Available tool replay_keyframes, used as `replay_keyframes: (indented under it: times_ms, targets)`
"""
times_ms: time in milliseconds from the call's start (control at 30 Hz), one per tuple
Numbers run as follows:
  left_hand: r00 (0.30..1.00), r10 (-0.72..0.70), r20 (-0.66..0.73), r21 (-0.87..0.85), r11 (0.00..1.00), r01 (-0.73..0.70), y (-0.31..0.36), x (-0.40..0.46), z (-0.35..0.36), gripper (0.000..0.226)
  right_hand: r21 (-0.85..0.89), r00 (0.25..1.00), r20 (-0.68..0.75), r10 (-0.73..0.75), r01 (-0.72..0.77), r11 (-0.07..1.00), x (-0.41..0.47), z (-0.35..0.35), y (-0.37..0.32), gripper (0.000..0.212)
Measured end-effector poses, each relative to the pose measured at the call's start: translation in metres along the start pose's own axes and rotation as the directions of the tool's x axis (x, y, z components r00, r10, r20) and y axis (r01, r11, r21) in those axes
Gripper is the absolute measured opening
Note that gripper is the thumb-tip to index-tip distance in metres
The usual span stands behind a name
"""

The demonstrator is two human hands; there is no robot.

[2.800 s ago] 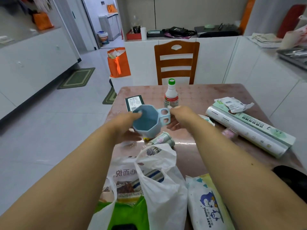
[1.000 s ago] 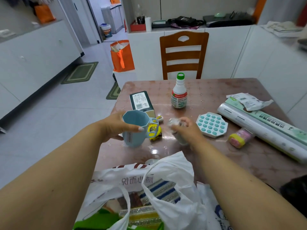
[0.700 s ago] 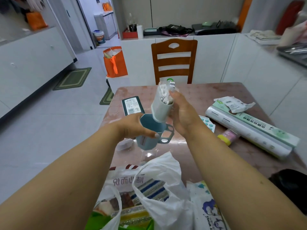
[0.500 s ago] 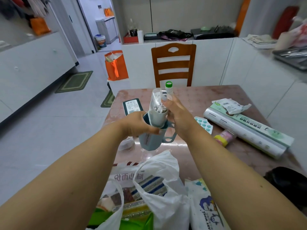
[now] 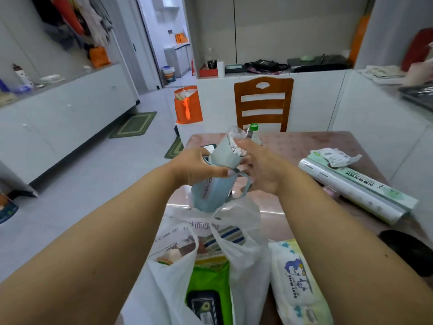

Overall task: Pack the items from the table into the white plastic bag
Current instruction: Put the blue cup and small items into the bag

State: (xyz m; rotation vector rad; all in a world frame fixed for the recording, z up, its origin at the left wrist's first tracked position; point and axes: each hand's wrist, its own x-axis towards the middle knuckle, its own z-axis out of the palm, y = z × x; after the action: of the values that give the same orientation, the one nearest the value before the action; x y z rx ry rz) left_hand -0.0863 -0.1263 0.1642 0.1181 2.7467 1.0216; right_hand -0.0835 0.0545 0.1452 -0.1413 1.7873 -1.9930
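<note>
Left hand (image 5: 195, 168) grips pale blue plastic faceted mug (image 5: 212, 191), held over mouth of white plastic bag (image 5: 243, 252); vertical lettering on mug wall, unreadable. Clear cylindrical cotton-swab container (image 5: 228, 148) stands tilted inside mug; right hand (image 5: 262, 170) holds it, fingers round upper part. Bag at 6 o'clock on pinkish table (image 5: 304, 146), printed characters on front. Wet-wipes pack (image 5: 297, 282) just beside at 5, reads "BABY WIPES". Long green-white film-roll box (image 5: 356, 186) at 3, Chinese print.

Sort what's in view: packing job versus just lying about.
Job: white plastic bag; blue plastic mug in left hand; clear cotton-swab tube, right hand; wet-wipes pack; long film roll box.
Lying about: wooden chair; orange bag.
</note>
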Motion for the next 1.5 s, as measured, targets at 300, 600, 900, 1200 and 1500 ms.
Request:
replay_keyframes:
  times_ms: [300, 600, 900, 1200, 1500]
  targets:
    - [0.997, 0.031, -0.075, -0.163, 0.986, -0.043, 0.008, -0.054, 0.011, 0.051, 0.016, 0.987, -0.095, -0.13, 0.132, 0.991, -0.046, 0.023, 0.007, 0.027]
    - [0.986, 0.073, -0.148, -0.235, 0.966, -0.107, 0.007, -0.086, 0.027, 0.051, -0.07, 0.96, -0.134, -0.246, 0.239, 0.969, -0.07, 0.039, 0.018, 0.041]
    - [0.974, -0.013, -0.228, -0.146, 0.989, -0.02, 0.01, -0.123, 0.039, 0.048, -0.051, 0.948, -0.163, -0.272, 0.268, 0.962, -0.086, 0.034, 0.021, 0.041]
    - [0.947, -0.241, -0.213, 0.482, 0.817, 0.316, -0.035, -0.144, 0.078, 0.033, -0.02, 0.949, -0.164, -0.269, 0.27, 0.963, -0.102, 0.04, 0.026, 0.039]
    - [0.918, -0.381, -0.109, -0.976, 0.214, -0.027, -0.014, -0.204, 0.006, 0.026, 0.019, 0.954, -0.064, -0.294, 0.296, 0.955, -0.106, 0.075, 0.038, 0.052]
